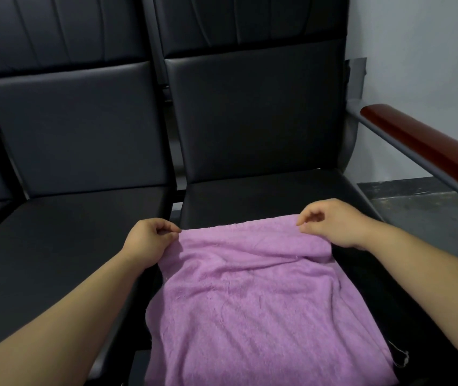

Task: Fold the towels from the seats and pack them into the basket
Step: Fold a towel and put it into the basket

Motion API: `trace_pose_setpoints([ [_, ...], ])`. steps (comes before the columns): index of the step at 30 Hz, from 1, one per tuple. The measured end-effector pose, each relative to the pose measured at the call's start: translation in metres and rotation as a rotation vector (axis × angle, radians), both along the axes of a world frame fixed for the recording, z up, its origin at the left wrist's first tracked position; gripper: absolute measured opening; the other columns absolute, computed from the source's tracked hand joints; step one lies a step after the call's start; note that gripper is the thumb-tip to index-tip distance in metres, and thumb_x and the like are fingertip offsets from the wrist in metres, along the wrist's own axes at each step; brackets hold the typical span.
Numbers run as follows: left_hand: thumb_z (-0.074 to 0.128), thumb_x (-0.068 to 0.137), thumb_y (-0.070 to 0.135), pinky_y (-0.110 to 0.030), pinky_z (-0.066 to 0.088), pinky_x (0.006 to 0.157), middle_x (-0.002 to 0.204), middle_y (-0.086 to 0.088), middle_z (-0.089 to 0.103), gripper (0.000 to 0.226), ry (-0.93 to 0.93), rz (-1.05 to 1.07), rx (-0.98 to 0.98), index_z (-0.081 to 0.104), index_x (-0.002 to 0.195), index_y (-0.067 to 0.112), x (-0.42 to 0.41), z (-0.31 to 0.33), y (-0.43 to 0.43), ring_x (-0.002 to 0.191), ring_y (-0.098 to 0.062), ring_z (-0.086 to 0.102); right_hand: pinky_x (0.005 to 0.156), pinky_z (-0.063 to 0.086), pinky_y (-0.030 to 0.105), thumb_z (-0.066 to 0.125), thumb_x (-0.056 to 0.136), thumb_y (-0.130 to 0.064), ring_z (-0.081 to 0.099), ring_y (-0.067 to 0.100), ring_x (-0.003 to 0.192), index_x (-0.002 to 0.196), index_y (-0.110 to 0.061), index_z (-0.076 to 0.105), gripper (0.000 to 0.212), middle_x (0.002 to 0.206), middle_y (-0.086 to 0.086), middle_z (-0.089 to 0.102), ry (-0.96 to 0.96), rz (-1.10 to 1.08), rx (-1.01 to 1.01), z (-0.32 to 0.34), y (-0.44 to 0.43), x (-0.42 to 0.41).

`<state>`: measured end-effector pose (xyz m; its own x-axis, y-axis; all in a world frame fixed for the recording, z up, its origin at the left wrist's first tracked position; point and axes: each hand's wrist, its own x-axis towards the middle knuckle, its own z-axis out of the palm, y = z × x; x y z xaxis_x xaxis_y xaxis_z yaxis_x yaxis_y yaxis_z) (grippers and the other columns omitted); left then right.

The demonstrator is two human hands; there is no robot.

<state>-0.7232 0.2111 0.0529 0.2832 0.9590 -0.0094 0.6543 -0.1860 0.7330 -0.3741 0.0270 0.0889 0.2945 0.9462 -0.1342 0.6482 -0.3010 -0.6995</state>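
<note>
We see the left hand point(147, 240) clenched small, its fingers curled in and its thumb and forefinger pinching the far left corner of the purple towel point(250, 302). The right hand point(333, 224) does the same at the far right corner, its fingertips closed on the edge and the other fingers tucked under the palm. Between the two hands the towel's far edge runs almost straight. From that edge the cloth spreads towards us over the front of the right-hand seat point(264, 196) and runs out of the bottom of the view. We note a soft ridge crossing the towel just below the held edge, thicker near the right hand, and a loose thread hanging at its near right corner. The left forearm lies over the neighbouring seat point(68, 232), which is black like the first. A reddish wooden armrest point(431, 151) stands to the right of the right hand, well apart from it.
</note>
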Motion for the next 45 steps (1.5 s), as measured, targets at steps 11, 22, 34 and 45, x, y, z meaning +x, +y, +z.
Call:
trace_pose_setpoints([
  [11, 0.074, 0.089, 0.013, -0.016, 0.044, 0.063, 0.081, 0.010, 0.072, 0.013, -0.004, 0.072, 0.048, 0.076, 0.082, 0.024, 0.016, -0.006, 0.010, 0.078, -0.006, 0.065, 0.080, 0.058, 0.031, 0.075, 0.083, 0.004, 0.071, 0.016, 0.088, 0.090, -0.023, 0.079, 0.027, 0.090, 0.000, 0.075, 0.130, -0.115, -0.075, -0.009, 0.016, 0.022],
  [22, 0.076, 0.089, 0.017, -0.023, 0.046, 0.073, 0.084, 0.009, 0.071, 0.010, 0.075, 0.042, 0.023, 0.073, 0.089, 0.026, 0.021, -0.020, 0.019, 0.082, -0.011, 0.066, 0.065, 0.043, 0.022, 0.074, 0.091, -0.012, 0.062, 0.006, 0.085, 0.089, -0.031, 0.068, 0.020, 0.096, -0.009, 0.068, -0.109, -0.346, 0.039, -0.042, 0.046, 0.024],
  [34, 0.069, 0.093, 0.027, -0.025, 0.042, 0.064, 0.076, 0.006, 0.067, 0.021, 0.412, -0.134, 0.009, 0.067, 0.072, 0.025, 0.026, -0.006, 0.023, 0.071, -0.010, 0.059, 0.069, 0.048, 0.026, 0.061, 0.093, -0.006, 0.062, 0.012, 0.088, 0.097, -0.029, 0.066, 0.024, 0.099, -0.008, 0.063, -0.214, -0.181, -0.122, -0.036, 0.053, 0.017],
  [45, 0.086, 0.078, 0.012, -0.031, 0.048, 0.059, 0.062, 0.005, 0.063, 0.020, -0.250, -0.011, -0.072, 0.067, 0.075, 0.016, -0.008, 0.028, 0.002, 0.060, -0.012, 0.054, 0.083, 0.047, 0.028, 0.068, 0.095, -0.012, 0.063, 0.010, 0.095, 0.107, -0.028, 0.072, 0.021, 0.109, -0.007, 0.069, -0.160, -0.254, 0.062, -0.021, 0.021, 0.020],
])
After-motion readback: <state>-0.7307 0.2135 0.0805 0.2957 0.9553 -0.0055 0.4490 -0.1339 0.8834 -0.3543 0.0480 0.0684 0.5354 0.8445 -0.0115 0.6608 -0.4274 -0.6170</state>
